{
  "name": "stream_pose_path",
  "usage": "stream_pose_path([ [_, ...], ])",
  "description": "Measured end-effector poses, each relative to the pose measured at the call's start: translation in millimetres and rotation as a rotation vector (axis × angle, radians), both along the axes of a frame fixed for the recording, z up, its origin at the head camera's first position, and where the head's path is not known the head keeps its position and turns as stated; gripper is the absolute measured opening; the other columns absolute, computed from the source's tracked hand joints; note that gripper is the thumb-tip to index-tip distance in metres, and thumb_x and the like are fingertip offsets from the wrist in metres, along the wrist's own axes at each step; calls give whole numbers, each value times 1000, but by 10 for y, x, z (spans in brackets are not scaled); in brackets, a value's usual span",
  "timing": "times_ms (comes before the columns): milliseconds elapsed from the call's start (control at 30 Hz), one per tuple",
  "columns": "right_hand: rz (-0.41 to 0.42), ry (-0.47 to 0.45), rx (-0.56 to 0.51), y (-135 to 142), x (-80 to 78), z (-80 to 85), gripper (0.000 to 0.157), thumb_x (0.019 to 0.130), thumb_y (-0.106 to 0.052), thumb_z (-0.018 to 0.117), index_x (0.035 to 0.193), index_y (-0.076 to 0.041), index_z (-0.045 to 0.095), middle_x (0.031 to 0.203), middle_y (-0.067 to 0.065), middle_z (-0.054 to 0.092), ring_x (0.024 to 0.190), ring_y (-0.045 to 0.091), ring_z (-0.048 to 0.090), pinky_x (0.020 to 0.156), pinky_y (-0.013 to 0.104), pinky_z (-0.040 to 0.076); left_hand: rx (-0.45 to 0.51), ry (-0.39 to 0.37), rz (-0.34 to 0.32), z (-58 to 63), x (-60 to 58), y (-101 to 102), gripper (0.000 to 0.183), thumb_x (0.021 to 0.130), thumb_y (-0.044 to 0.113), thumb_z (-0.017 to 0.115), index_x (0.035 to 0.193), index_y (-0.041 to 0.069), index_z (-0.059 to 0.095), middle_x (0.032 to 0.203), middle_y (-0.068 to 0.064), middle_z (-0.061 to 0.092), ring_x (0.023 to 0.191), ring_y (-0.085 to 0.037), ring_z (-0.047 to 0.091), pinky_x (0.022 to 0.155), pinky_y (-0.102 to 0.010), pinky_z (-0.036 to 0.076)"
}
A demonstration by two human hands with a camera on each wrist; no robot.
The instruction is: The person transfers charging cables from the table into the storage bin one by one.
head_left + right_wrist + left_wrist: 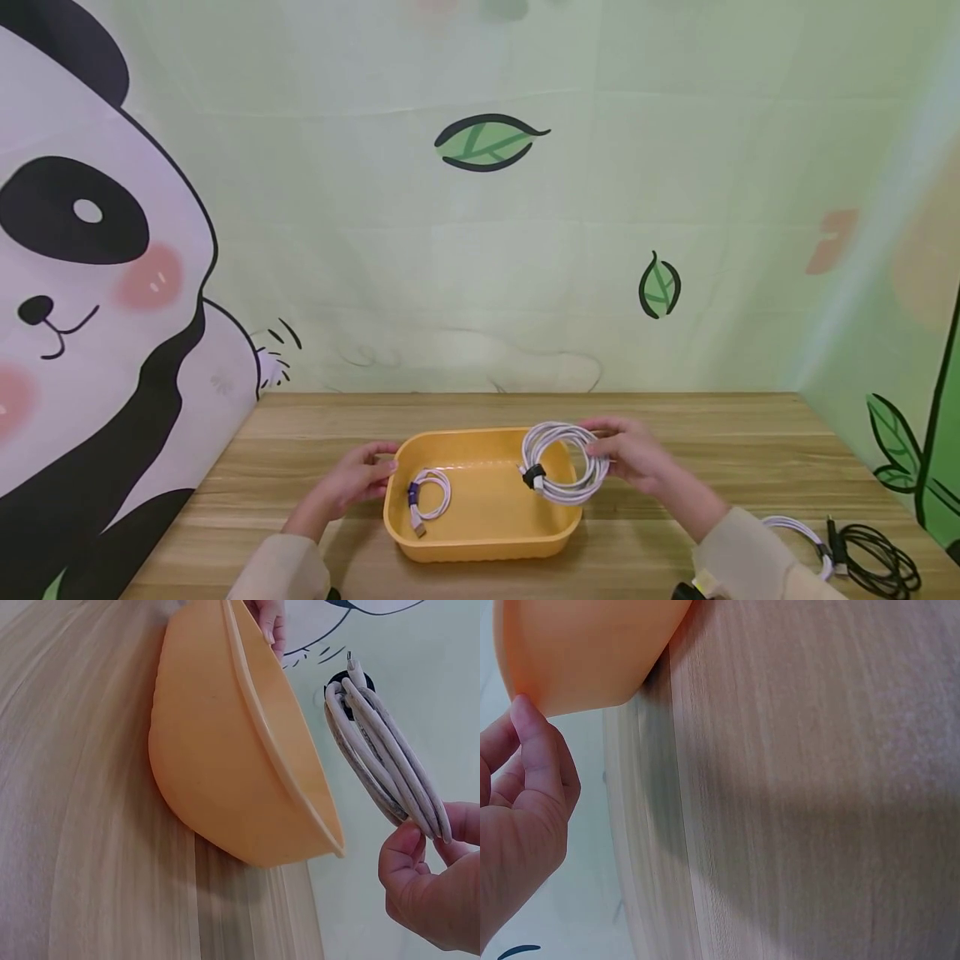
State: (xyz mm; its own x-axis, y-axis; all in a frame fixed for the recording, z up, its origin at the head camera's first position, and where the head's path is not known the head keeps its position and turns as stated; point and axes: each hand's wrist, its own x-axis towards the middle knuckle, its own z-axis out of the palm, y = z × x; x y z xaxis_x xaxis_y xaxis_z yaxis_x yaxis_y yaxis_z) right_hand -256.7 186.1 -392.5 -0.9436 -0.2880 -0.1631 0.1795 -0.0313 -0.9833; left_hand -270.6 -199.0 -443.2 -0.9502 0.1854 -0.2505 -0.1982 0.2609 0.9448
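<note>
A yellow plastic basin stands on the wooden table. Inside, at its left, lies a small coiled white USB cable with a purple tie. My left hand holds the basin's left rim; the left wrist view has the thumb against the yellow wall. Over the basin's right side, my right hand pinches a larger coiled white cable. A black strap binds this coil. In the right wrist view the coil is above the rim, apart from it, between thumb and fingers.
At the table's right front lie a white cable and a coiled black cable, partly behind the right sleeve. Behind the table hangs a pale green backdrop with a panda and leaves.
</note>
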Motion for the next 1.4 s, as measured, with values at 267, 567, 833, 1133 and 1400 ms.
stream_pose_path([
  [267,13,-2,8,-106,-13,-31,40,76,6,54,115,10,48,80,0,59,63,10,56,55,21,48,2,-2,-2,-6,3,-8,40,89,14,50,126,-1,41,91,-8,48,73,-12,50,62,-22,48],
  [567,-2,-5,6,-206,-46,-39,46,77,5,55,120,12,42,83,-1,58,65,10,55,56,21,48,28,-2,-14,-14,-10,-16,40,90,13,49,126,-1,39,91,-7,47,73,-11,50,62,-21,48],
  [833,-5,-13,1,-302,-63,-62,45,76,6,55,119,12,44,79,-2,59,63,10,55,54,21,47,41,-1,-23,-20,-7,-17,40,90,13,49,127,-1,39,92,-7,47,73,-11,51,61,-21,48],
  [1133,-39,-36,9,-428,-81,-80,44,77,6,55,119,11,44,81,-1,60,62,10,55,52,20,45,60,6,-50,-11,-2,-32,43,90,14,49,127,-4,36,92,-6,47,72,-10,50,61,-21,48],
  [1400,-60,-53,-4,-560,-84,-110,44,75,9,54,118,11,46,79,1,58,60,10,54,51,20,46,53,3,-54,6,9,-28,42,91,12,48,128,-4,36,91,-6,46,72,-10,50,60,-21,48],
])
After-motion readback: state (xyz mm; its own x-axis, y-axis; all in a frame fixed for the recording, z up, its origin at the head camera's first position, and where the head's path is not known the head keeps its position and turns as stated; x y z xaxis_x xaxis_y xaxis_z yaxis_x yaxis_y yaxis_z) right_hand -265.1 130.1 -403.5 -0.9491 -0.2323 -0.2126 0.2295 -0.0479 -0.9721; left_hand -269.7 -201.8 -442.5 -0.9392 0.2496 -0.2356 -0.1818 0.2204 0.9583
